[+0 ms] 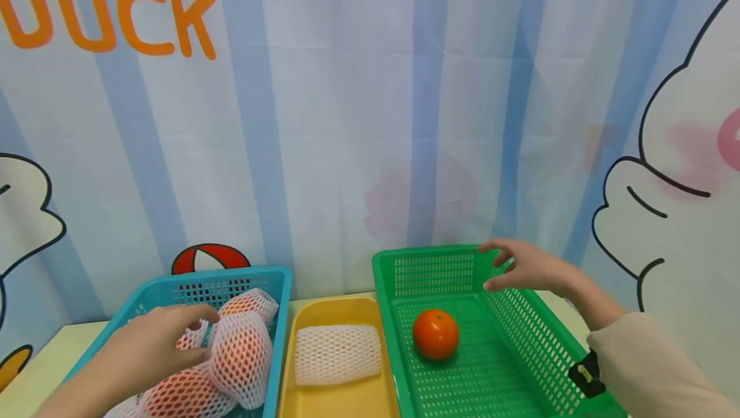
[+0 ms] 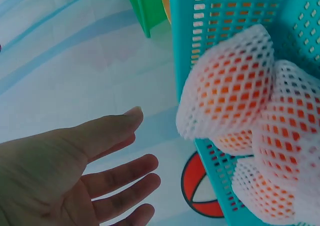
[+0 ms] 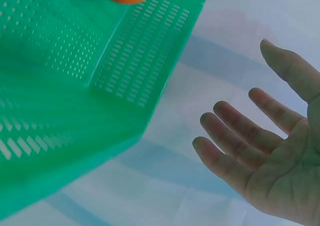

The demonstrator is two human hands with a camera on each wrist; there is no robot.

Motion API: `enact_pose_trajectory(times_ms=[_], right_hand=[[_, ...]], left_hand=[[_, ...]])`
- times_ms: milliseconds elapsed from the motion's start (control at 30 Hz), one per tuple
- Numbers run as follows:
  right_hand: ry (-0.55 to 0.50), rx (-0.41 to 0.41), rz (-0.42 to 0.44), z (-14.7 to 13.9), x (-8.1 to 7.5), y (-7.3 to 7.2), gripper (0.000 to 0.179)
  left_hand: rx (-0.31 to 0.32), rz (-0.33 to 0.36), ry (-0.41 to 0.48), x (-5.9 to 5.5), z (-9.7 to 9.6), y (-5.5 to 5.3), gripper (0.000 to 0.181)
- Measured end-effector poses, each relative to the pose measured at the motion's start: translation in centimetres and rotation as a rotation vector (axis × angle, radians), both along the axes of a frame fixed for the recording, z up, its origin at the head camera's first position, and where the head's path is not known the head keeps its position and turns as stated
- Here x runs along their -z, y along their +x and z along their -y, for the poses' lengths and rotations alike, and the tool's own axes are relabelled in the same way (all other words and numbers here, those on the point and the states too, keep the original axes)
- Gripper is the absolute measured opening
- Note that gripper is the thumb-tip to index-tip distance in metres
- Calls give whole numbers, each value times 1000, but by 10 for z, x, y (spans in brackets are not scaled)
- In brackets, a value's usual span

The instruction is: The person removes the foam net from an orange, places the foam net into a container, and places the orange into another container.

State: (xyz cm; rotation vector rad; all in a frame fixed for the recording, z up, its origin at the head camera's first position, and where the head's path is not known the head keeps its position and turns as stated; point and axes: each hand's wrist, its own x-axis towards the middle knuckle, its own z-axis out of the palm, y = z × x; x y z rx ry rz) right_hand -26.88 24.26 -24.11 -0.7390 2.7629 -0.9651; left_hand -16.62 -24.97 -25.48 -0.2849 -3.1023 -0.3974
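My left hand [image 1: 156, 344] hovers over the blue basket [image 1: 283, 334], its fingers loosely bent with nothing between them. Inside that basket lie several orange fruits in white foam nets [image 1: 241, 357], the closest one right beside my fingertips in the head view. In the left wrist view the hand's thumb and fingers are spread apart, with the netted fruits [image 2: 235, 81] off to the right. My right hand [image 1: 528, 267] is raised over the far right side of the green basket [image 1: 384, 315], fingers apart and palm empty. A bare orange [image 1: 436, 334] sits on that basket's floor.
Between the two baskets stands a yellow tray [image 1: 341, 402] holding an empty white foam net [image 1: 338, 355] laid flat. All three containers stand on a pale yellow table [image 1: 87, 334]. Right behind them hangs a striped curtain [image 1: 341, 116] with cartoon prints.
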Motion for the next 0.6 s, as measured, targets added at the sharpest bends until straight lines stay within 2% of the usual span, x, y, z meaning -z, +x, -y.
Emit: enact_pose_trajectory(times_ms=[133, 367, 467, 600], right_hand=[[-8, 24, 18, -17, 0, 5, 68], [2, 51, 79, -41, 9, 12, 73], [0, 65, 127, -50, 13, 16, 73], [-15, 77, 175, -63, 20, 20, 73]], left_hand=[[-23, -5, -22, 1, 18, 4, 40], [-79, 57, -79, 13, 46, 6, 48], [-99, 105, -70, 19, 62, 9, 52], [-151, 229, -38, 27, 87, 14, 56]])
